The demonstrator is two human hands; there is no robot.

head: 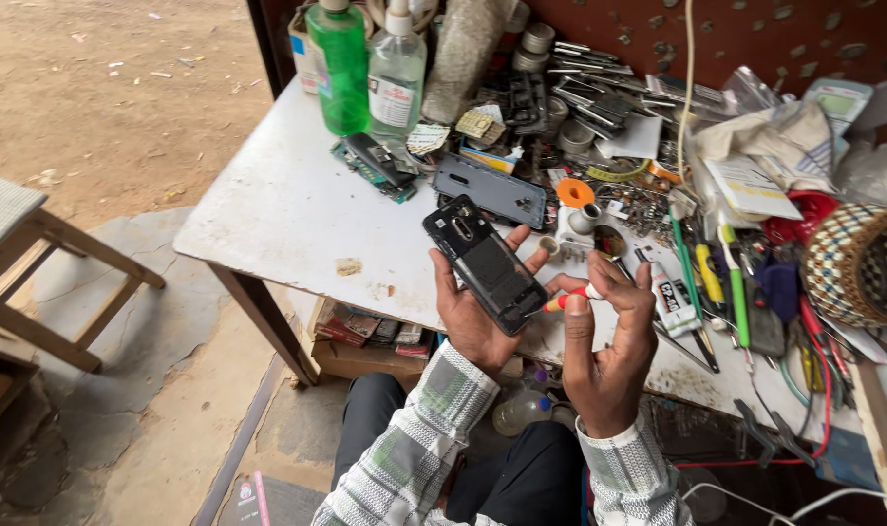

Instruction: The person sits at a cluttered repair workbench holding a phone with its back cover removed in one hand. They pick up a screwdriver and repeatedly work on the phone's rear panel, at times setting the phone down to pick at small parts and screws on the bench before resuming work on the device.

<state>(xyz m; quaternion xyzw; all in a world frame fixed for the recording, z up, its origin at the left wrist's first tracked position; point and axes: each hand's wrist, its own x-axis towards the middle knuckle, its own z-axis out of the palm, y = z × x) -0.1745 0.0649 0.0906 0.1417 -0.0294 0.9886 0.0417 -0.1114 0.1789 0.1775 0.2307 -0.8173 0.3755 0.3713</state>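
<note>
My left hand (472, 317) holds a black opened phone body (484, 263) tilted, its inner side facing up, above the front edge of a white worn table (287, 209). My right hand (609, 336) pinches a small red and white tool (572, 298) whose tip touches the phone's lower right edge. Both forearms wear checked sleeves.
A grey phone back cover (492, 190) lies just behind the phone. A green bottle (339, 66) and a clear bottle (396, 70) stand at the back. Screwdrivers (734, 282), a glue tube (669, 297), wires and parts crowd the right side. A wooden stool (34, 263) stands at left.
</note>
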